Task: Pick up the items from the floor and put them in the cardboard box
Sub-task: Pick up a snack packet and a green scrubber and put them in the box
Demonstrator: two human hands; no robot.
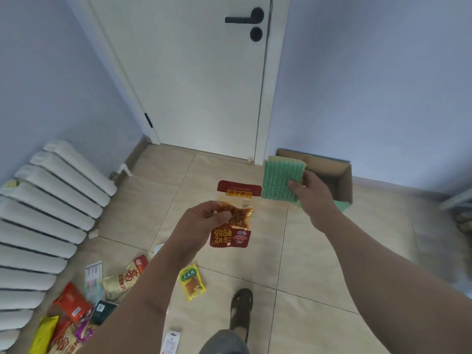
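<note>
My left hand (204, 221) pinches a red snack packet (233, 226) with a clear window, held upside down above the tiled floor. Up and to the right, my right hand (310, 192) grips a green scouring sponge (281, 178) with a yellow back, just in front of the open cardboard box (343, 180) that stands by the far wall. The sponge and my hand hide much of the box's inside. Several more packets lie on the floor at the lower left, among them a yellow packet (192, 282) and a red packet (72, 302).
A white radiator (51, 208) runs along the left wall. A white door (204, 77) with a black handle closes the far side. My sandalled foot (241, 310) stands on the tiles at bottom centre. A white card (171, 342) lies near it.
</note>
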